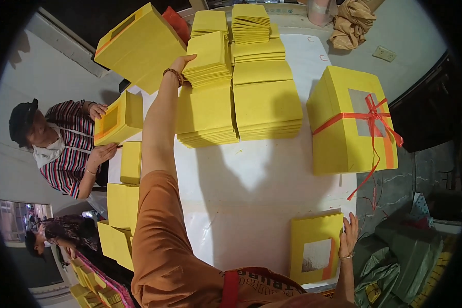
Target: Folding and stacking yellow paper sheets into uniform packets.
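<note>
Layered yellow stack (209, 55) far off, windowed yellow bundle (317, 249) nearer.

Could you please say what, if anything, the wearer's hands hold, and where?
The left hand touches a yellow stack at its left edge; the right hand, a panelled yellow piece at its right edge. Grip cannot be told.

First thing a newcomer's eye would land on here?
Probably the bulky yellow bundle, bound with bow-tied red ribbon, at the right of the white table. Next, the stacks of yellow paper across its far middle, with the left hand touching one at their left side.
</note>
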Tool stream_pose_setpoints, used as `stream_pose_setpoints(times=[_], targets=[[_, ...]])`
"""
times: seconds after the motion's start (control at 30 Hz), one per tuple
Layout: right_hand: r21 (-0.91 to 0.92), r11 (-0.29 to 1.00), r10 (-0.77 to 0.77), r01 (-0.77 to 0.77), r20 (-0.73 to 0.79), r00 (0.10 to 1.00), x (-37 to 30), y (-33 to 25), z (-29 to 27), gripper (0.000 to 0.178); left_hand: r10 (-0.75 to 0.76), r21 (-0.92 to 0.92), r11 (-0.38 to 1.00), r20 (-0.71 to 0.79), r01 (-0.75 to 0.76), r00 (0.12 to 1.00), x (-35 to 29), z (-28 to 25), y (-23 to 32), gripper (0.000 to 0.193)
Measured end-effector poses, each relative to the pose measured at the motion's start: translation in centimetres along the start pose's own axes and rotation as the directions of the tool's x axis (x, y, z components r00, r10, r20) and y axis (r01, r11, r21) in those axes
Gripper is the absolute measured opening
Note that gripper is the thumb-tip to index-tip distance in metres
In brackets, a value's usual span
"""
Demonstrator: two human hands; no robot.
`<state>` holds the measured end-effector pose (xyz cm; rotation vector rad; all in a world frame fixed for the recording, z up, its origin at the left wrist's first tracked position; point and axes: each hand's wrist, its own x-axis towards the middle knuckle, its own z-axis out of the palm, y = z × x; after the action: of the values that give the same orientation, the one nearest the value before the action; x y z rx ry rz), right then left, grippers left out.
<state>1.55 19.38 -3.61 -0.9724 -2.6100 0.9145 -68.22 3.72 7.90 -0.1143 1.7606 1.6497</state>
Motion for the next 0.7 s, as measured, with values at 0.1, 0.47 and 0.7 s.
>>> stream_pose_setpoints(times=[0.1,0.47,0.7], targets=[[0.0,1.0,-0.01,0.01,-0.005,1.0,0.0,-0.3,-0.2,0.053,0.016,0.059,0.998,0.023,-0.018,1.0,-0.8,0.7,0.2,0.033],[0.039,0.999,-0.007,0.006,0.009,1.0,-0.3,0.1,-0.4,0.054,0.224,0.299,0.947,-0.34,-0.121,0.913,-1.9,0.4,0.9,0.072],[-0.027,0.998,-0.051,0.05,-0.033,0.998,-0.8,1.1,0.0,0.046,0.894,0.798,0.381,-0.191,-0.466,0.404,-8.1,-0.7,0.1,0.049]])
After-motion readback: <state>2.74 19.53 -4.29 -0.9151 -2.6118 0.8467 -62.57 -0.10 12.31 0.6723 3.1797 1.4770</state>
